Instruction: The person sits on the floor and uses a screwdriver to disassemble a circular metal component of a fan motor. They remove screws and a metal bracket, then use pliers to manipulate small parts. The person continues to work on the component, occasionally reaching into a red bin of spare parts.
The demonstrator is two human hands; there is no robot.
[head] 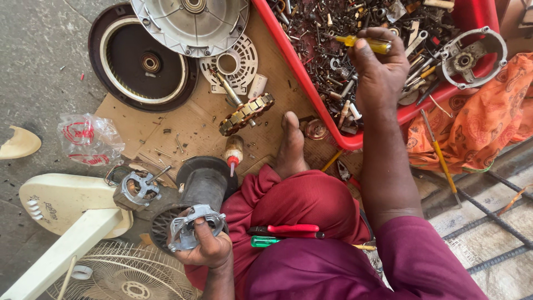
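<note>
My right hand [378, 71] reaches into the red tray [288, 51] of screws, bolts and small metal parts, with its fingers closed on a yellow-handled screwdriver [369, 43]. My left hand [207, 245] grips a grey metal motor bracket [190, 224] on the end of a black fan motor housing [204, 182] by my knee. A rotor [245, 113] with a shaft lies on cardboard between the two hands. A bare foot [291, 145] rests on the cardboard.
A round black fan cover [142, 62], a silver motor shell [190, 21] and a white vent disc [236, 64] lie at the top. Red and green pliers [284, 234] rest on my lap. A white fan base [58, 201], fan grille [129, 278], plastic bag [89, 139] and orange cloth [477, 125] lie around.
</note>
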